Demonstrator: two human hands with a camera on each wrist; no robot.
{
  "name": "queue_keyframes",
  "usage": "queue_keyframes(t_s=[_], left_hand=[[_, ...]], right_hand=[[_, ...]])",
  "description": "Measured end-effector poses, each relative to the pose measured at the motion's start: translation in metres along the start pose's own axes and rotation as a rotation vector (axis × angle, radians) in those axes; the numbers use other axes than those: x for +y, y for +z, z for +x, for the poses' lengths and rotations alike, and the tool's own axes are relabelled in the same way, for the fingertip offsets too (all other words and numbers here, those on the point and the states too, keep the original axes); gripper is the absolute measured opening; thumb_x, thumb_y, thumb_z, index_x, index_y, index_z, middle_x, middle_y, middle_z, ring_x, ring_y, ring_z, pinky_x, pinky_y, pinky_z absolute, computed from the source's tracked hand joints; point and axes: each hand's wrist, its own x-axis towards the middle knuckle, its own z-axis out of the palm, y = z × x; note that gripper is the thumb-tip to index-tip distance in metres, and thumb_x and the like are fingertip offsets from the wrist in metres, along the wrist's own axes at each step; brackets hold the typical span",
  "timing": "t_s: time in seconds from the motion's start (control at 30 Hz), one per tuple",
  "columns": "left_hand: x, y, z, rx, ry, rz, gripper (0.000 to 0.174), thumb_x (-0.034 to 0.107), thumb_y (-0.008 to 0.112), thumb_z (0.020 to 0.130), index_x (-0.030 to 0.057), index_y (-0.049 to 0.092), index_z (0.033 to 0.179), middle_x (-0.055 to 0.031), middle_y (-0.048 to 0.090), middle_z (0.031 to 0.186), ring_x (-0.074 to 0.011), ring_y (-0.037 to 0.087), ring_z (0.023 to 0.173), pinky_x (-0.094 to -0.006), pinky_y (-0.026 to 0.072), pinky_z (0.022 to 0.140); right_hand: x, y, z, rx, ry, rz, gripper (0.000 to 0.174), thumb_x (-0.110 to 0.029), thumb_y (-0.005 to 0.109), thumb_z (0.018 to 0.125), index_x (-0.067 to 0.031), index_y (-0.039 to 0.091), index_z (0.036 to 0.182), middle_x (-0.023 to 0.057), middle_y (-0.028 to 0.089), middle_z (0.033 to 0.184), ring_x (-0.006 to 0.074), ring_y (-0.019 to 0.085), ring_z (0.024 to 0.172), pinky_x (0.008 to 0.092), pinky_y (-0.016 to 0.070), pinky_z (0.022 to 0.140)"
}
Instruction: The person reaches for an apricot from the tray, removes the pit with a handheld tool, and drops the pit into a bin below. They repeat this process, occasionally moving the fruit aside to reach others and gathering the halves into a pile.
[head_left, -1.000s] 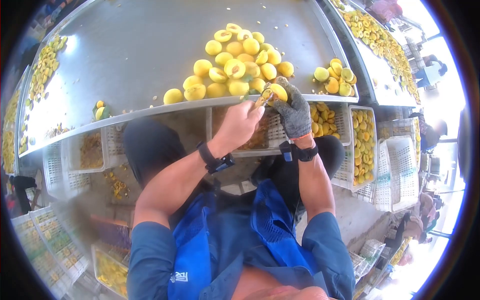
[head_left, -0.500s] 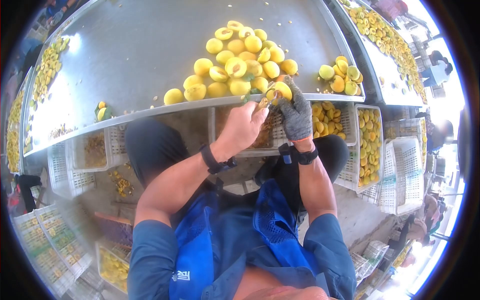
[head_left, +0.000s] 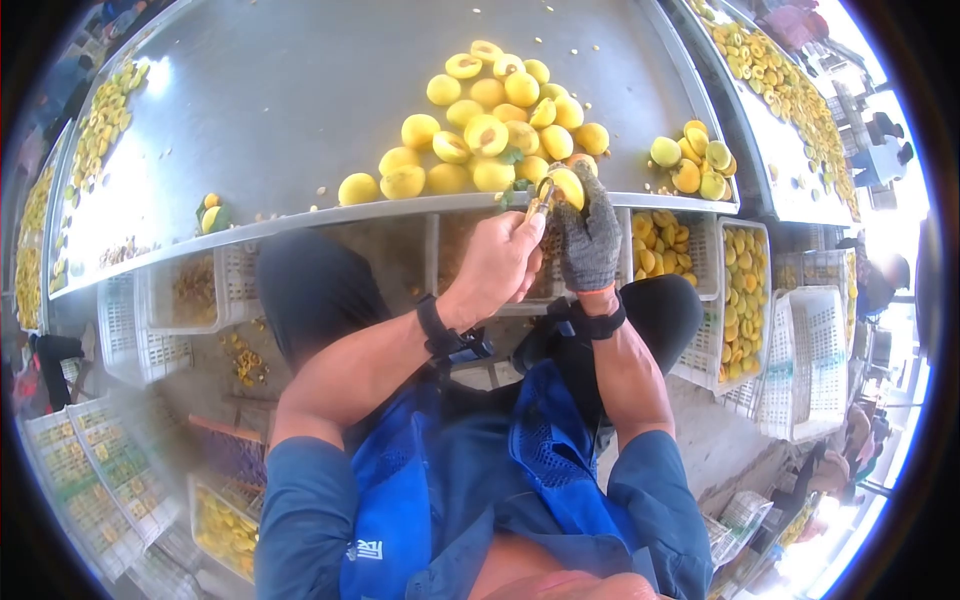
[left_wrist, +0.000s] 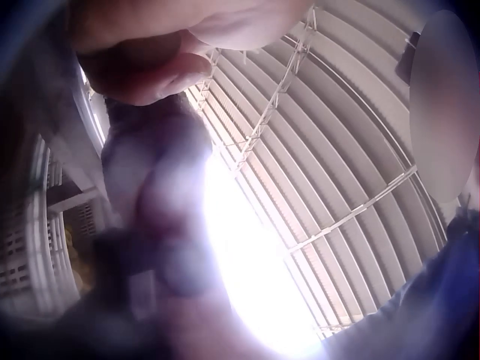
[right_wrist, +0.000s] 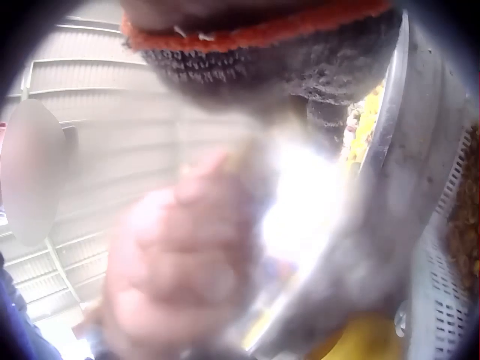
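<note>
In the head view, my bare left hand grips a small tool with a metal end against a yellow fruit. My right hand, in a grey glove, holds that fruit at the table's front edge. Whole and cut yellow fruits are heaped just beyond, with some green leaves. The right wrist view has the glove at the top and my blurred left hand below, fingers curled. Bare fingers show in the left wrist view; the tool cannot be made out there.
A smaller fruit group lies at the metal table's right corner. White crates of fruit stand below and beside the edge. More cut fruit lies at the left. Other people are at the far right.
Left hand has shifted slightly right, and the tool's end now points more upward against the fruit. The fruit has turned a little in the gloved hand. The whole view has drifted slightly.
</note>
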Motion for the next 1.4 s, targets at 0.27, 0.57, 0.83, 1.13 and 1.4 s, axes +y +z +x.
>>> queue_keyframes(t_s=[0.27, 0.57, 0.83, 1.13, 1.4], left_hand=[[-0.011, -0.004, 0.006, 0.051, 0.23, 0.301, 0.035, 0.027, 0.056, 0.106, -0.0002, 0.057, 0.084, -0.0074, 0.056, 0.062, -0.0138, 0.05, 0.048, -0.0335, 0.0394, 0.043], [-0.04, 0.0, 0.021, 0.065, 0.545, 0.68, 0.03, 0.022, 0.057, 0.103, -0.0018, 0.062, 0.085, -0.0203, 0.06, 0.064, -0.035, 0.062, 0.058, -0.0454, 0.0458, 0.052], [-0.031, 0.001, 0.011, 0.111, 0.512, 0.436, 0.036, 0.019, 0.059, 0.102, -0.0099, 0.059, 0.081, -0.0297, 0.061, 0.07, -0.0417, 0.064, 0.064, -0.0478, 0.0487, 0.061], [-0.03, -0.005, 0.014, -0.039, 0.325, 0.487, 0.03, 0.022, 0.054, 0.105, 0.0009, 0.057, 0.084, -0.0095, 0.053, 0.064, -0.0238, 0.053, 0.052, -0.0374, 0.0394, 0.046], [-0.009, 0.002, -0.007, -0.128, -0.046, 0.141, 0.032, 0.027, 0.05, 0.109, 0.0017, 0.054, 0.089, 0.0018, 0.045, 0.061, -0.0076, 0.041, 0.043, -0.0271, 0.0327, 0.036]], right_hand=[[0.012, 0.003, -0.002, 0.034, -0.086, 0.0, 0.048, -0.009, 0.064, 0.1, 0.0023, 0.05, 0.145, 0.0164, 0.068, 0.126, 0.0256, 0.065, 0.115, 0.0369, 0.0513, 0.098], [0.019, -0.005, 0.0, -0.014, -0.063, -0.11, 0.047, -0.008, 0.063, 0.099, 0.0034, 0.054, 0.143, 0.0203, 0.067, 0.132, 0.0281, 0.065, 0.117, 0.0377, 0.0507, 0.099], [0.005, -0.007, 0.0, -0.034, -0.012, -0.065, 0.046, -0.011, 0.06, 0.104, 0.0044, 0.051, 0.147, 0.017, 0.066, 0.134, 0.0206, 0.064, 0.114, 0.0347, 0.0513, 0.098], [0.009, -0.015, 0.007, -0.111, -0.002, -0.13, 0.053, 0.002, 0.063, 0.089, -0.0019, 0.058, 0.142, 0.0193, 0.072, 0.122, 0.0266, 0.069, 0.106, 0.0365, 0.0519, 0.095], [-0.008, -0.025, 0.013, -0.184, -0.036, -0.011, 0.047, 0.0, 0.07, 0.088, -0.0019, 0.065, 0.134, 0.0166, 0.075, 0.111, 0.0269, 0.072, 0.1, 0.0376, 0.054, 0.092]])
